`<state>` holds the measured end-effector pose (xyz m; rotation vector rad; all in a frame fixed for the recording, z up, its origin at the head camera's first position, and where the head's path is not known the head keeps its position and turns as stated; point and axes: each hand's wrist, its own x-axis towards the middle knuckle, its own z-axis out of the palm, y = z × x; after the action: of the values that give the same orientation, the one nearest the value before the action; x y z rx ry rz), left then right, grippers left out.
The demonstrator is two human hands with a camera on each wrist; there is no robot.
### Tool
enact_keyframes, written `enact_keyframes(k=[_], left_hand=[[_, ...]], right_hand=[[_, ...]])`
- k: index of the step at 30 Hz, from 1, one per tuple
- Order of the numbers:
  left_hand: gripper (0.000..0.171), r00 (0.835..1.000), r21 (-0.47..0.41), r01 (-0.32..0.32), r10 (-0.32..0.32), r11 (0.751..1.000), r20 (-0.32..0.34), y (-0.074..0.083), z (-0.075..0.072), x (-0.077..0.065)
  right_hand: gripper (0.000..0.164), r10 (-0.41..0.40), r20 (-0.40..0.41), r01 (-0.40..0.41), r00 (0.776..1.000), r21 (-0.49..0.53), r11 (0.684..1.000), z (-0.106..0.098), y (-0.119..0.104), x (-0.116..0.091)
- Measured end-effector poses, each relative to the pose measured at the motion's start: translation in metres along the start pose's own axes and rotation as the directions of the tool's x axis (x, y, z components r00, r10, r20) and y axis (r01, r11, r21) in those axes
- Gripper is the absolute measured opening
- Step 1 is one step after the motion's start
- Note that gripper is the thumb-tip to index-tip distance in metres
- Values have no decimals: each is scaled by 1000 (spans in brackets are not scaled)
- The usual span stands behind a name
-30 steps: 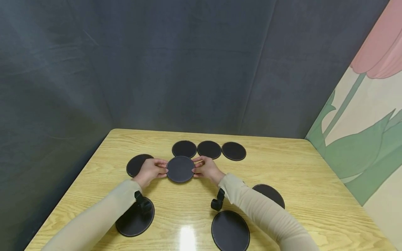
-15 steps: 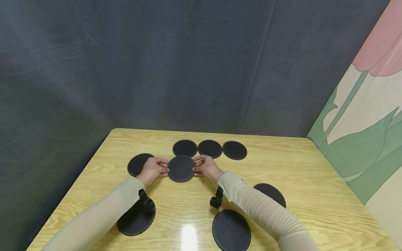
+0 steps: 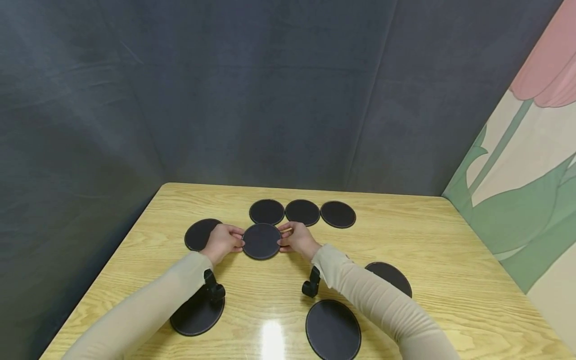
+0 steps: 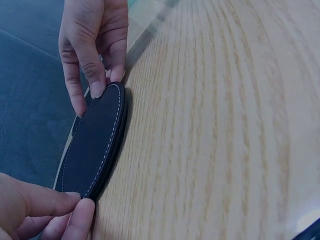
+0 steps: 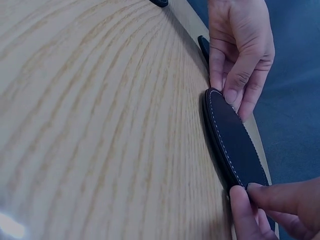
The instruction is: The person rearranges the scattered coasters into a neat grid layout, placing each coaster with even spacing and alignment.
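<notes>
A round black coaster with pale stitching along its rim [image 3: 261,241] is held between my two hands near the middle of the table. My left hand [image 3: 222,242] pinches its left edge, thumb on top and fingers at the rim below. Across from it, my right hand [image 3: 299,240] pinches the right edge the same way. In the left wrist view the coaster [image 4: 95,140] looks thick, its side showing dark layers; whether it is more than one piece I cannot tell. Just behind it, the row's left coaster [image 3: 267,211] lies flat.
Two more coasters, a middle one [image 3: 302,212] and a right one [image 3: 338,214], finish the back row. Others lie at the left [image 3: 200,234], under the left forearm [image 3: 196,316], at front right [image 3: 333,329] and beside the right sleeve [image 3: 392,278]. A dark curtain [image 3: 270,100] hangs behind the wooden table [image 3: 432,240].
Both hands keep their pinch on the coaster, which stays at almost the same spot in front of the row. The whole head view has shifted slightly.
</notes>
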<state>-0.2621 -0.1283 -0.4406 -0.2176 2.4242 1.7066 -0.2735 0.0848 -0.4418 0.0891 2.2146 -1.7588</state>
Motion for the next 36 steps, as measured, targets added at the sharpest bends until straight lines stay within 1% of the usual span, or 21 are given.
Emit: enact_keyframes(k=[12,27,31,36], left_hand=[[33,1000,32,26,-26,999,-4,1,1,2],[35,1000,56,20,-21,998,15,3,0,2],[34,1000,56,14,-15,998,18,4,0,1],[34,1000,52,22,-23,998,22,5,0,-2]], right_hand=[[36,-4,11,5,1000,-19,1000,2,3,1],[36,11,5,-11,1000,-40,999,3,-5,-4],[37,12,4,-12,1000,-41,999,3,-5,-5],[37,21,3,-21,1000,-43,999,3,-3,-4]])
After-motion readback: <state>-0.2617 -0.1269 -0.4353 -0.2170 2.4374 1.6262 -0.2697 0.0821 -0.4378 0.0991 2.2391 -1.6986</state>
